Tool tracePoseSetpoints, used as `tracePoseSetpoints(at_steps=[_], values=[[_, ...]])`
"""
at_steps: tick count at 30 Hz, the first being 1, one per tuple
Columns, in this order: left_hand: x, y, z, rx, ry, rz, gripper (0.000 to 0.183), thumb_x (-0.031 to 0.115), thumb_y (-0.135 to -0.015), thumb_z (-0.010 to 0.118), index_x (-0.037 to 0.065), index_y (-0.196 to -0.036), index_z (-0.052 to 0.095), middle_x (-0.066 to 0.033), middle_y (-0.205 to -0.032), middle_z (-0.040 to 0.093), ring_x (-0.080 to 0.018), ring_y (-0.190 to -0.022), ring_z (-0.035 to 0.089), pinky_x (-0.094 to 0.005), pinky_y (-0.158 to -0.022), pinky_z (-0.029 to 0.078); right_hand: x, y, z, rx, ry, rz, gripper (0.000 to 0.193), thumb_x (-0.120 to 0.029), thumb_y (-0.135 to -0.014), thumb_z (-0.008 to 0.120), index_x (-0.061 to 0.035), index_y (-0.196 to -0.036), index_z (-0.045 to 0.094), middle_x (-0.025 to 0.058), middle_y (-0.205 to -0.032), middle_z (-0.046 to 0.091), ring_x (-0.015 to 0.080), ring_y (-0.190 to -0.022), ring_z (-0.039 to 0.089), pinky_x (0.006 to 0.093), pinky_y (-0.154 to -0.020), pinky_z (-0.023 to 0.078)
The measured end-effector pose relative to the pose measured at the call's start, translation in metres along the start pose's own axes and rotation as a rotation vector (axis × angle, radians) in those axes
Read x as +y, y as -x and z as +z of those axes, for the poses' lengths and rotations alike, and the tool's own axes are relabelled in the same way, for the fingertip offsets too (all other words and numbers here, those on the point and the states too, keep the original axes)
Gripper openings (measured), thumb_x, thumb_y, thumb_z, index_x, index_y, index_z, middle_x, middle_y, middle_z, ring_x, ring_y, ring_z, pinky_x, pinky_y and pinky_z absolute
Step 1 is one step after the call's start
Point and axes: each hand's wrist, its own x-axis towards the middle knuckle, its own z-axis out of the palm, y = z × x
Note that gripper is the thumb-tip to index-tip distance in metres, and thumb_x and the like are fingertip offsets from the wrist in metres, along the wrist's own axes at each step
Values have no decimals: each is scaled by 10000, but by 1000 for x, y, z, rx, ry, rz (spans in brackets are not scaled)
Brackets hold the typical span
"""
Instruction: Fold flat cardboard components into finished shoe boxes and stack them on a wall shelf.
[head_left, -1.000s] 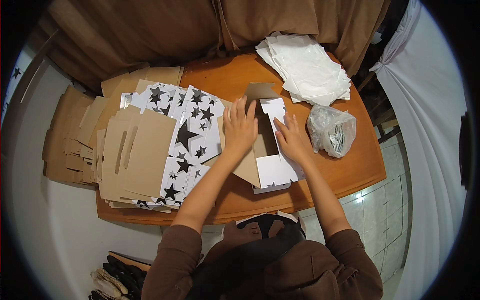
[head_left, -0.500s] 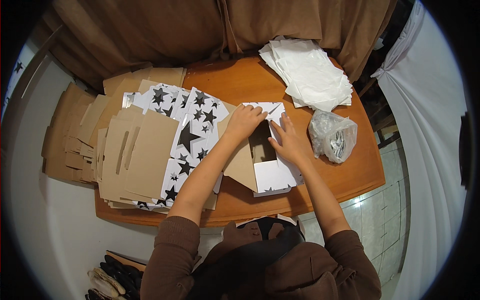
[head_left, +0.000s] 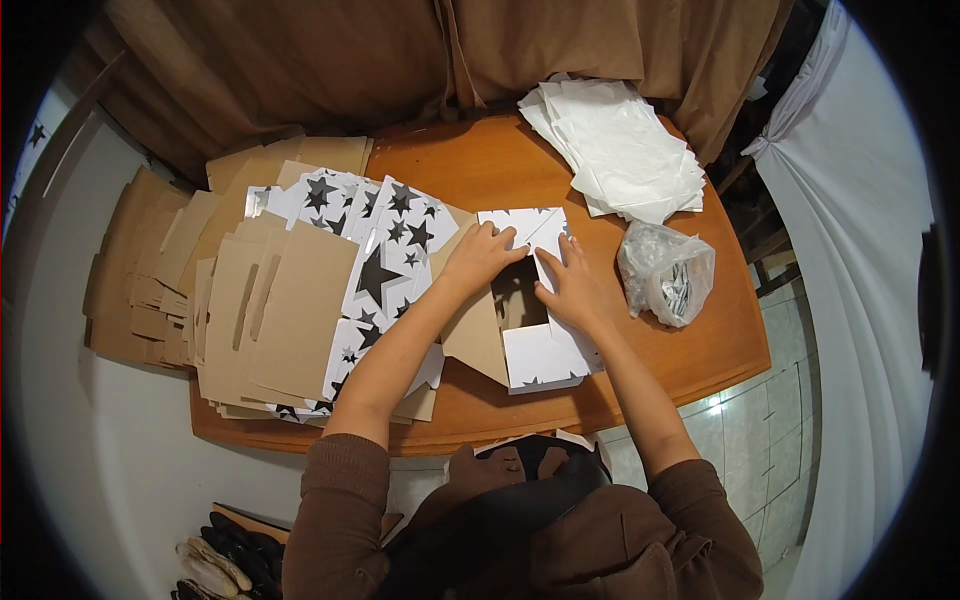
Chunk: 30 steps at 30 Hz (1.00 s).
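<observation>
A partly folded cardboard box (head_left: 541, 347), white with black stars outside and brown inside, lies on the table in front of me. Its middle is uncovered and shows a dark inside. White flaps lie folded in along its far, right and near sides. A plain brown flap (head_left: 475, 335) stands out to the left. My left hand (head_left: 482, 258) curls its fingers onto the far flaps near the far left corner of the opening. Along the right flap rests my right hand (head_left: 575, 290), fingers apart, thumb at the opening's edge.
Flat star-printed cardboard sheets (head_left: 375, 275) and brown cardboard blanks (head_left: 300, 310) are piled on the left. White paper sheets (head_left: 625, 150) lie at the far right, with a clear plastic bag (head_left: 668, 275) of small items nearer me. A brown curtain (head_left: 330, 70) hangs behind the wooden table (head_left: 450, 150).
The far flaps now lie flatter, and the box has shifted slightly left. My left hand has come a little nearer to me and its fingers have moved off the far edge.
</observation>
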Motion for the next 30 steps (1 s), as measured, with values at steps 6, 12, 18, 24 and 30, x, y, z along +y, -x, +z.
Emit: tracePoseSetpoints(at_steps=[6, 12, 18, 24, 30], values=[[4, 0, 1, -20, -95, 2, 325, 148, -780, 550, 279, -1071, 612, -8, -971, 546, -202, -859, 538, -334, -758, 435, 2, 0, 5, 24, 12, -11, 565, -315, -741, 636, -167, -1277, 535, 269, -1419, 301, 437, -1333, 254, 457, -1064, 298], [5, 2, 1, -55, -135, -12, 291, 166, -779, 556, 257, -1050, 606, 4, -975, 551, -195, -862, 547, -337, -761, 434, 4, 0, 7, 38, -44, -8, 567, -314, -737, 649, -160, -1271, 537, 275, -1413, 305, 446, -1328, 255, 457, -1064, 299], [6, 5, 7, 68, -11, 0, 134, 152, -747, 566, 141, -881, 564, -19, -897, 564, -209, -822, 582, -340, -731, 470, 5, -1, 9, 72, -86, -22, 573, -287, -723, 680, -140, -1259, 542, 290, -1403, 305, 444, -1327, 259, 457, -1067, 294], [8, 4, 8, 89, 15, 17, 132, 139, -716, 579, 127, -847, 561, -19, -869, 566, -193, -795, 594, -311, -638, 503, 6, -5, 9, 92, -118, -86, 561, -265, -728, 700, -106, -1244, 546, 293, -1420, 263, 439, -1325, 273, 450, -1063, 306], [4, 7, 7, 61, 123, -34, 192, 135, -721, 598, 126, -912, 578, -41, -1001, 578, -225, -935, 566, -358, -808, 478, -27, 8, 6, 20, 35, 50, 748, -334, -710, 700, -123, -1365, 406, 292, -1451, 190, 453, -1352, 177, 567, -1056, 242]])
